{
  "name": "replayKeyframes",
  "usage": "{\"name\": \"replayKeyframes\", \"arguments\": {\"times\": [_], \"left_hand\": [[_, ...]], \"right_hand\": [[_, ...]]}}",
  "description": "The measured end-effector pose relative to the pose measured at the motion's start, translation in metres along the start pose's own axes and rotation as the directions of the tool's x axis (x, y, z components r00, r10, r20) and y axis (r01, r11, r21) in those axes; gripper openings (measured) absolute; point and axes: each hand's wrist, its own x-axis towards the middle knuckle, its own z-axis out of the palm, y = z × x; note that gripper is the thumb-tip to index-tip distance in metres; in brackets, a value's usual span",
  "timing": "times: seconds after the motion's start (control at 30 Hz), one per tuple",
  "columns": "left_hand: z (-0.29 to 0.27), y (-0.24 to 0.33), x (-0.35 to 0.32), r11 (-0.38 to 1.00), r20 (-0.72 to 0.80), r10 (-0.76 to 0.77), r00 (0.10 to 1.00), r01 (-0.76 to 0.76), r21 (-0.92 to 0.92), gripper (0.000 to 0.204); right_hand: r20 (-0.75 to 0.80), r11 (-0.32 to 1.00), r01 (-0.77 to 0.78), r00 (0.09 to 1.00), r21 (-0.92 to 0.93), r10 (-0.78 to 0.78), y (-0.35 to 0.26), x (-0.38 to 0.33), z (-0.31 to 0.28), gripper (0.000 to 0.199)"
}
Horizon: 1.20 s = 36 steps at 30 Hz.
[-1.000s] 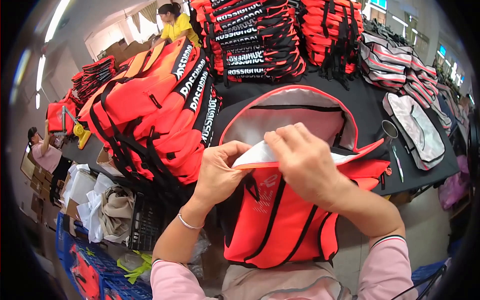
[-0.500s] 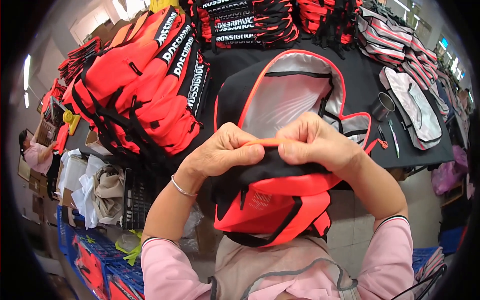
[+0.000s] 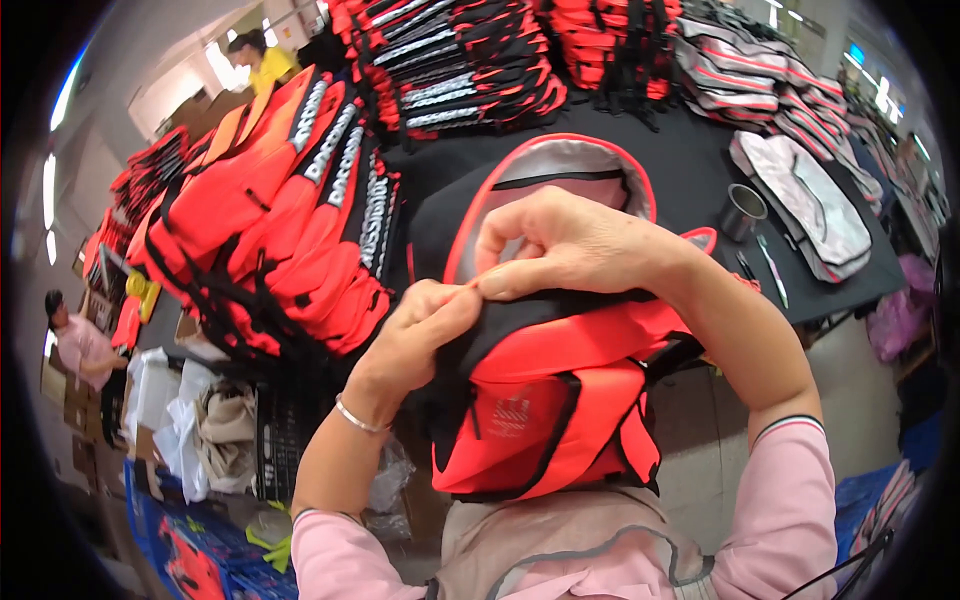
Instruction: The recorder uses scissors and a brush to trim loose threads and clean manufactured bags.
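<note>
A red and black backpack (image 3: 605,425) rests against my apron and the table edge, its main opening unzipped. Pale grey lining (image 3: 600,192) shows inside, bordered by bright orange-red trim. My left hand (image 3: 422,330) is closed in a pinch on the edge of the opening, at its left side. Right beside it, my right hand (image 3: 565,245) pinches the same edge between thumb and fingers, its back covering part of the lining. The bit of edge between the fingertips is mostly hidden.
Red backpacks (image 3: 235,240) are piled at the left, with more stacks (image 3: 450,75) behind. On the black table (image 3: 690,185) to the right are a metal cup (image 3: 743,212), a toothbrush-like stick (image 3: 773,270) and a grey panel (image 3: 810,205). People (image 3: 80,345) stand farther off.
My right hand has slid left along the backpack's edge until it meets my left hand. The opening has sagged and narrowed. A person in yellow now shows at the back left.
</note>
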Motion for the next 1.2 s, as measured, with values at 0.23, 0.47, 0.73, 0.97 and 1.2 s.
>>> {"name": "replayKeyframes", "arguments": {"times": [0.23,0.47,0.73,0.97,1.2], "left_hand": [[-0.037,-0.001,-0.014,0.918,-0.136,0.392,0.910,-0.397,-0.009,0.070],[-0.050,0.018,-0.020,0.718,0.009,0.480,0.877,-0.399,0.571,0.122],[-0.048,0.052,0.042,0.520,-0.239,0.749,0.618,-0.324,0.791,0.038],[-0.172,-0.062,0.120,0.288,-0.295,0.539,0.789,0.157,0.945,0.042],[-0.125,-0.171,0.019,0.176,-0.327,0.220,0.919,0.293,0.940,0.057]], "right_hand": [[-0.124,0.818,-0.119,0.991,-0.563,0.059,0.030,-0.061,-0.053,0.044],[-0.365,0.995,-0.036,0.929,0.088,0.066,0.051,-0.098,-0.065,0.023],[-0.561,0.976,-0.001,0.818,-0.219,-0.125,0.027,-0.058,-0.171,0.021],[-0.728,0.860,-0.309,0.679,-0.406,-0.100,0.249,-0.016,-0.142,0.034],[-0.629,0.677,-0.451,0.777,-0.582,-0.023,0.300,-0.086,0.034,0.078]]}}
